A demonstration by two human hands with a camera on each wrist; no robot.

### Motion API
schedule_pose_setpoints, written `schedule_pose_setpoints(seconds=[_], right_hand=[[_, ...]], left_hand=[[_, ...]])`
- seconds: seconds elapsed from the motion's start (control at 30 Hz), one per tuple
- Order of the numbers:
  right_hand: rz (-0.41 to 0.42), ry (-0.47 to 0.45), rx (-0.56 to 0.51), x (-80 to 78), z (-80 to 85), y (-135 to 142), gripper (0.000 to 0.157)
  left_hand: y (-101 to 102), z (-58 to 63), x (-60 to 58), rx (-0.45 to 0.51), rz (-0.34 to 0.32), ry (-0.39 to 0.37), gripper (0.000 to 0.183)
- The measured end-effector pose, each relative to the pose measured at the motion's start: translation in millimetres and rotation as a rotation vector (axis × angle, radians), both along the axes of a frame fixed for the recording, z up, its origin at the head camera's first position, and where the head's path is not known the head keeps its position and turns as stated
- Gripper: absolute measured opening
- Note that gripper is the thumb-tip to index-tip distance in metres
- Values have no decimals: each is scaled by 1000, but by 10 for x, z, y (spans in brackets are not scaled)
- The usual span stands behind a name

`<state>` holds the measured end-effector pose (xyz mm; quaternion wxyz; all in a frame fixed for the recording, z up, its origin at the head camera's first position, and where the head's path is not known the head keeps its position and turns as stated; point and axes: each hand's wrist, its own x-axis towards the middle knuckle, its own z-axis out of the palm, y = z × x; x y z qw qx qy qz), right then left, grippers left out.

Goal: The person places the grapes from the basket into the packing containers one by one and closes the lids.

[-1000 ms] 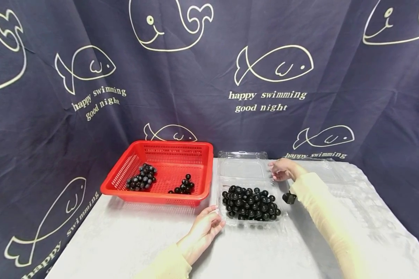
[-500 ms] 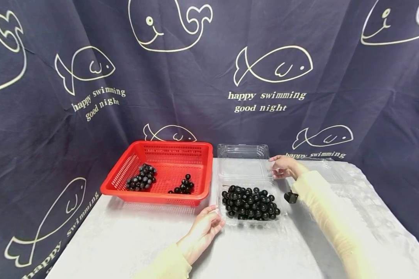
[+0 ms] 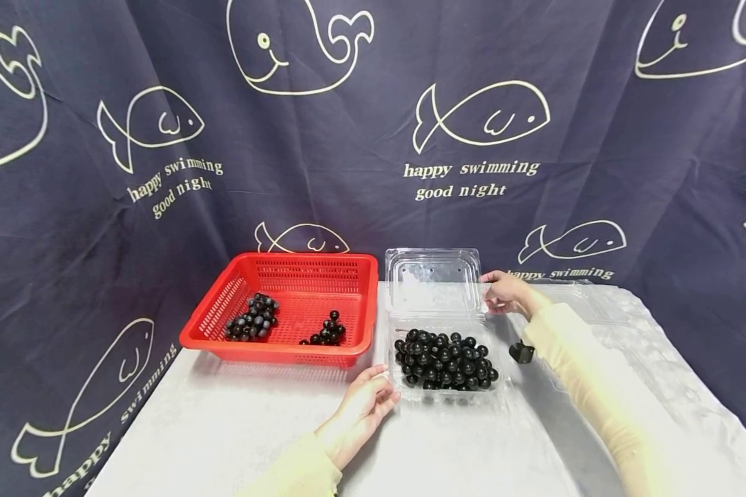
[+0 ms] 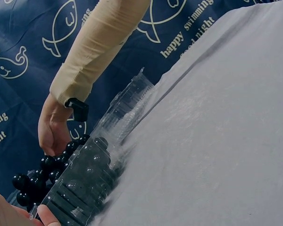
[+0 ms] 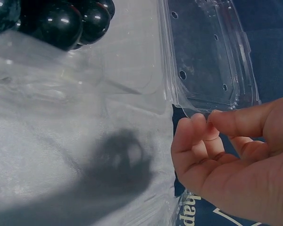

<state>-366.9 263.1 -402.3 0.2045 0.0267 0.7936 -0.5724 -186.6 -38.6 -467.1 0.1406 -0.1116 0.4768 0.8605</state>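
A clear plastic clamshell box (image 3: 502, 386) stands on the table, heaped with dark grapes (image 3: 444, 360). Its hinged lid (image 3: 434, 281) is raised at the back, tilted up against the curtain. My right hand (image 3: 507, 293) pinches the lid's right edge between thumb and fingers; in the right wrist view the fingertips (image 5: 198, 123) meet at the lid's corner. At the front left corner of the box, my left hand (image 3: 365, 408) holds the rim. The left wrist view shows a fingertip (image 4: 47, 214) against the box's side wall and grapes rising above the rim.
Left of the box sits a red perforated basket (image 3: 280, 353) with a larger grape bunch (image 3: 252, 317) and a small one (image 3: 327, 333) inside. Another clear plastic container (image 3: 587, 300) lies at the back right. A navy curtain (image 3: 323, 159) hangs close behind the table.
My right hand has lifted the lid, swinging it from nearly flat at the back to a steeper tilt. The left hand stays at the box's corner.
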Motion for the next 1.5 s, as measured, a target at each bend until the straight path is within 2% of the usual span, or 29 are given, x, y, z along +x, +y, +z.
schedule_pose_setpoints(seconds=[0.33,0.5,0.73,0.93,1.23,1.5], right_hand=[[-44,62,-41,-8,56,-3,37],[-54,89,-66,-15,121,-6,32],[-68,122,-126,-53,230,10,13],[-67,150,-162,-95,314,22,12],[-117,175,-197,-109,387,38,14],[-149,231,-332,-102,469,43,17]], left_hand=[[-4,-10,-34,1,3,-29,59],[-6,-4,-35,-18,2,-36,58],[-10,1,-39,-19,8,-24,54],[-7,0,-51,-11,18,-14,50],[-3,10,-26,-29,2,-28,59],[-4,-2,-12,-18,-8,-8,57]])
